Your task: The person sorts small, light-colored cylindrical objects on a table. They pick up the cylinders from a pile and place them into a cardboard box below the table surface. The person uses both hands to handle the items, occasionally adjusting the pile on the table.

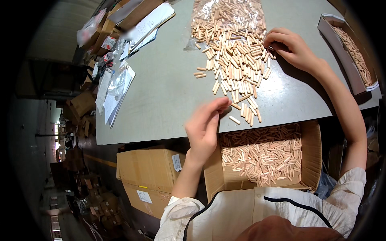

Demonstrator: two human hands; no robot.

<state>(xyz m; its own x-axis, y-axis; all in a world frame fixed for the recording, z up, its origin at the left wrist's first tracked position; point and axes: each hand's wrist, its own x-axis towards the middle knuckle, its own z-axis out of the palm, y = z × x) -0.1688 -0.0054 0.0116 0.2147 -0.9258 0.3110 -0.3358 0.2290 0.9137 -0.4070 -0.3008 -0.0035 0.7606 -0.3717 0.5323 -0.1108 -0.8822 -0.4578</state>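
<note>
A pile of short wooden dowels (237,66) spreads over the grey table (157,92) from the mouth of a clear plastic bag (227,12). My left hand (205,124) is slightly blurred at the pile's near left edge; its fingers are bent, the thumb lies apart from them, and I see nothing held. Beside its fingertips are loose dowels, one lying alone (234,119) near the table edge. At the pile's right edge, my right hand (293,48) has its fingers curled inward; whatever lies between the fingertips is hidden. Below the table edge, an open cardboard box (311,156) holds many dowels.
A narrow white box (354,74) of dowels stands at the table's right. Papers and a clipboard (150,26) lie at the left, with plastic wrapping (118,84) on some sheets. A closed carton (148,170) stands left of the open box. More cartons (84,104) fill the floor beyond.
</note>
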